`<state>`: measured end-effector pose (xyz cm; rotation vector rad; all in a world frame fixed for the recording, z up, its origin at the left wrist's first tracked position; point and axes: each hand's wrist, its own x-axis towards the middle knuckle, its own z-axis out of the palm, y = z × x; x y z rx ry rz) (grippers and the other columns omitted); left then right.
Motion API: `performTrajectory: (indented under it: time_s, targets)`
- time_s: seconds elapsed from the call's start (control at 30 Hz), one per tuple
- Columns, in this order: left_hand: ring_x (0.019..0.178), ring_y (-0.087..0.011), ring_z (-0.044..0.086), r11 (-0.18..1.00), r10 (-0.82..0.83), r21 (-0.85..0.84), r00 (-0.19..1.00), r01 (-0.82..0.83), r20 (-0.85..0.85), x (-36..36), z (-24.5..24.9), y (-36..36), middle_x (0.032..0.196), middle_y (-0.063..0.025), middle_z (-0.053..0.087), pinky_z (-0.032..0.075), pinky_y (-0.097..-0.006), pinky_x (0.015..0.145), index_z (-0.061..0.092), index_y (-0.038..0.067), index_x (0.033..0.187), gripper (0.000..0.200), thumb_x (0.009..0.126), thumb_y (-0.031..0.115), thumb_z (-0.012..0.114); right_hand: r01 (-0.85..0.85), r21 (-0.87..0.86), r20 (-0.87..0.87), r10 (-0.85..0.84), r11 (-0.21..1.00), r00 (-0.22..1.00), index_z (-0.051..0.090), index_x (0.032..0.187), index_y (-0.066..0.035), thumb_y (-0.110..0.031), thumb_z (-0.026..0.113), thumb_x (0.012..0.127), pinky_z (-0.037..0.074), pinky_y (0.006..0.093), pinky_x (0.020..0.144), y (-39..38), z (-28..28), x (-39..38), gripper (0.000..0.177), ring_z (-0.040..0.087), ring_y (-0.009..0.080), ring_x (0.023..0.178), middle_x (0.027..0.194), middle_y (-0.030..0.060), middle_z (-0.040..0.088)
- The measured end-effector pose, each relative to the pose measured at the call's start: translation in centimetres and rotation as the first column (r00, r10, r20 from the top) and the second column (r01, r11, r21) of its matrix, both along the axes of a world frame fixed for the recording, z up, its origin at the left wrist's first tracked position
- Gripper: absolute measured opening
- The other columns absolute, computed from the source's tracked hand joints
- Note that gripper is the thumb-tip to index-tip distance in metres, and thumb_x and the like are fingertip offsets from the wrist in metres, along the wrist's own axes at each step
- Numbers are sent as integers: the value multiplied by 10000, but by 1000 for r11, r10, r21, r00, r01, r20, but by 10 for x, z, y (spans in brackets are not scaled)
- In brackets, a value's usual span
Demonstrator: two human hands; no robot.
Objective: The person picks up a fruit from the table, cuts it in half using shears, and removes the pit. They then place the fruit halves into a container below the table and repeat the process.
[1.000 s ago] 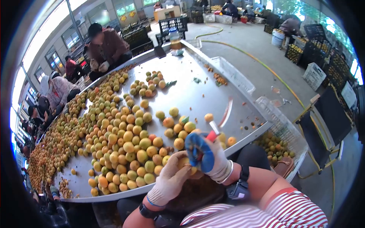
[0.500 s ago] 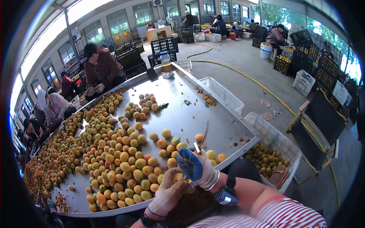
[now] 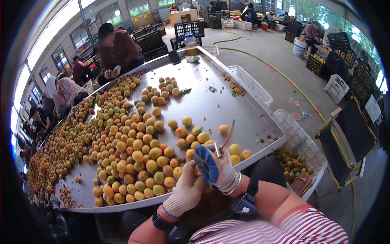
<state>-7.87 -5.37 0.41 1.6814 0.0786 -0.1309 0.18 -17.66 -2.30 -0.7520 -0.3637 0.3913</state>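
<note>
My left hand [image 3: 187, 188], in a pale knit glove, curls its fingers beside my right hand at the metal table's near edge. The apricot in its fingers is almost wholly hidden now. My right hand [image 3: 214, 166], in a white glove with blue-coated fingers, is closed around a thin curved tool [image 3: 230, 133]. The tool's brown, bent length sticks up above the fist, with a silvery metal part [image 3: 218, 149] at its base; its lower end is hidden. Just beyond my hands lie loose apricots [image 3: 155, 153], yellow, orange and greenish, on the metal table [image 3: 195, 91].
A white crate [image 3: 308, 140] holding fruit and a brown shoe [image 3: 301, 184] stands at my right, near a folding chair [image 3: 345, 138]. A yellow-green hose [image 3: 280, 73] crosses the floor. Several people sit along the table's left side. A lidded jar [image 3: 191, 44] stands at the far corner.
The view has tilted down and shifted left. My hands have come closer together, and the apricot that showed in my left fingers is now mostly covered. The tool remains in my right hand.
</note>
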Motion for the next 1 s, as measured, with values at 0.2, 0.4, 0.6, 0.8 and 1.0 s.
performTrajectory:
  time_s: [0.2, 0.4, 0.6, 0.8, 1.0]
  targets:
    - [834, -159, 663, 925, -99, -374, 994, 74, -50, 6, 14, 9, 1077, -107, 602, 581, -313, 782, 372, 9, 1400, 500, 961, 64, 606, 136, -48, -161, -142, 990, 977, 526, 800, -77, -268, 474, 1066, 362, 231, 495, 0, 48, -5, 331, 449, 81, 531, 655, -4, 460]
    - [757, -151, 615, 827, -117, -563, 973, -16, -199, 8, 3, 11, 999, -55, 556, 539, -371, 739, 382, 29, 1367, 492, 934, 14, 615, 101, -108, 102, -90, 989, 991, 565, 812, -57, -203, 582, 1029, 324, 219, 427, -7, 31, 4, 262, 447, 58, 485, 625, -6, 502]
    - [728, -127, 609, 969, 4, -243, 981, -52, -193, 5, 19, 0, 963, -67, 560, 535, -284, 677, 395, 54, 1297, 437, 933, 27, 635, 162, -53, -56, -165, 985, 985, 657, 1001, -9, -150, 625, 994, 507, 225, 571, 3, 24, -14, 145, 637, 98, 695, 858, 49, 664]
    - [863, -169, 631, 988, 42, 145, 994, -56, 102, 3, -3, -1, 1030, -132, 611, 529, -321, 754, 433, 51, 1272, 444, 897, 50, 670, 570, -205, 697, -290, 796, 656, 692, 932, 33, -32, 694, 921, 537, 258, 677, 2, 27, -19, 66, 646, 100, 770, 855, 58, 691]
    - [1071, -333, 621, 824, -179, 566, 950, 2, 258, 7, -15, 10, 1142, -155, 636, 511, -427, 915, 617, 52, 1167, 392, 812, 171, 734, 638, -141, 697, -381, 757, 607, 673, 851, 3, -10, 688, 846, 537, 351, 708, 20, 29, -28, 20, 674, 311, 739, 812, 144, 660]
